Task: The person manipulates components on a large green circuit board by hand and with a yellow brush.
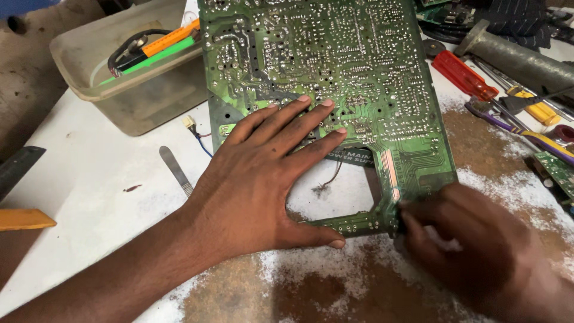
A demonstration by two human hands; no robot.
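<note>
A large green circuit board [335,66] lies solder side up on a worn white table. My left hand [263,173] rests flat on its lower left part, fingers spread and thumb along the near edge. My right hand [472,245] is blurred at the board's near right corner, fingers pinched at the edge. Whether it holds a small tool there is unclear.
A translucent plastic tub [78,66] with orange and green tools stands at the back left. A red-handled screwdriver [463,75], yellow-handled tools [538,110] and a grey cylinder [526,60] lie at the right. A metal blade [175,169] lies left of my hand. Rusty patches mark the table's near side.
</note>
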